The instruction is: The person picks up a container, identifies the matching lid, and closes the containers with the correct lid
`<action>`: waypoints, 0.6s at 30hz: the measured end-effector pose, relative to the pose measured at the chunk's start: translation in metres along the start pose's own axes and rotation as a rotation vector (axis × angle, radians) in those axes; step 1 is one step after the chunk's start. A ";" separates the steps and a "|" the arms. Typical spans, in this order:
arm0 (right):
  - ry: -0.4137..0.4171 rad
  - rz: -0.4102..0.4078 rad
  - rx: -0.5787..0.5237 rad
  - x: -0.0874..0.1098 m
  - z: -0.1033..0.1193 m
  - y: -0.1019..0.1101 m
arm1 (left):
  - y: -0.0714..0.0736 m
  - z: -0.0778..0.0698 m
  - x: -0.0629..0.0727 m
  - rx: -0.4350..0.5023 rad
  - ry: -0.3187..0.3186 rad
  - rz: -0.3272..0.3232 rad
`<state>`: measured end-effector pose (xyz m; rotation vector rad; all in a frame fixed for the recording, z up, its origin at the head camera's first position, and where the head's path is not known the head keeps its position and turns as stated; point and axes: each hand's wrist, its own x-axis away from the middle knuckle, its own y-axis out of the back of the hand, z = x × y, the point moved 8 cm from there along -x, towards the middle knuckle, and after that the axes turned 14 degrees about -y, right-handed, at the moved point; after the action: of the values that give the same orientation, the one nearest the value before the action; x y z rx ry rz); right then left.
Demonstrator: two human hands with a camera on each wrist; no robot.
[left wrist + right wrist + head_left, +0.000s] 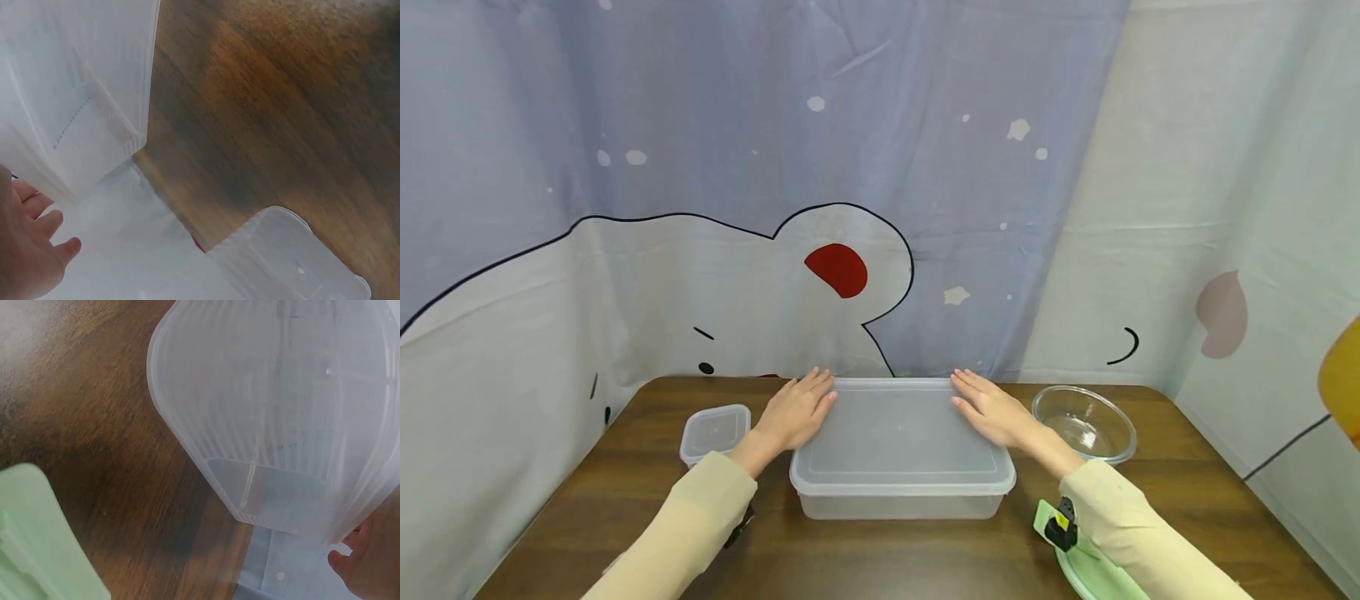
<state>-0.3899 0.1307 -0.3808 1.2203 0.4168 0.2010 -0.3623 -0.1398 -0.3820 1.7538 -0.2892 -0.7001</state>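
A large translucent plastic storage box (895,504) with a flat lid (895,433) sits in the middle of the table. Along the lid's far left edge, my left hand (797,410) rests with fingers extended and thumb over the rim. Its mirror, my right hand (992,412), lies flat at the lid's far right edge, fingers pointing forward. From the left wrist view, the left fingers (51,224) show beside the box wall (106,81). The right wrist view has the right thumb (339,562) close to the box's far corner.
Left of the box stands a small lidded container (717,429). A clear glass bowl (1086,425) is behind my right forearm. Partly under the right sleeve lies a light green lid-like piece (1097,567). A printed curtain (925,208) hangs along the table's far edge.
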 end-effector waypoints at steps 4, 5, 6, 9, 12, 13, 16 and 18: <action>0.002 -0.003 0.000 0.004 0.000 0.002 | 0.005 -0.004 0.003 -0.011 -0.021 -0.030; 0.000 -0.006 -0.004 0.005 -0.001 0.002 | 0.006 -0.006 0.004 -0.006 -0.025 -0.034; -0.003 -0.009 -0.009 0.006 -0.001 0.003 | 0.006 -0.007 0.005 0.001 -0.028 -0.039; 0.001 -0.025 -0.015 0.013 0.000 0.006 | 0.006 -0.014 0.008 0.009 -0.047 -0.061; 0.016 -0.038 -0.012 0.020 0.004 0.009 | 0.007 -0.022 0.011 0.013 -0.067 -0.090; 0.024 -0.040 -0.009 0.023 0.006 0.009 | 0.008 -0.025 0.012 0.009 -0.077 -0.099; 0.046 -0.036 -0.008 0.031 0.012 0.011 | 0.010 -0.034 0.015 0.010 -0.098 -0.117; 0.054 -0.028 -0.008 0.036 0.016 0.012 | 0.011 -0.041 0.016 0.010 -0.107 -0.115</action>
<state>-0.3496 0.1343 -0.3722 1.2024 0.4795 0.2117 -0.3237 -0.1195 -0.3701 1.7561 -0.2672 -0.8784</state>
